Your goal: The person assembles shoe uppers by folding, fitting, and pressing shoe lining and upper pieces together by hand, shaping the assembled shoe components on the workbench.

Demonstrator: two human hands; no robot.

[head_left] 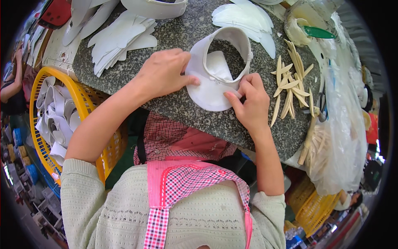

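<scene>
L hand [163, 72] flat on white visor piece [215, 68], fingers together, pressing brim near slab [182, 106] front edge. R hand [250, 101] at brim's right side, thumb & forefinger pinched on seam where band meets brim. Band stands upright, curved in loop toward slab centre. Pale sticks [290, 85] scattered by right edge. Stacks of white cut pieces [120, 39] at back-left; more [246, 18] at back. Yellow basket [78, 93] w/ white bands beside left edge, below slab.
</scene>
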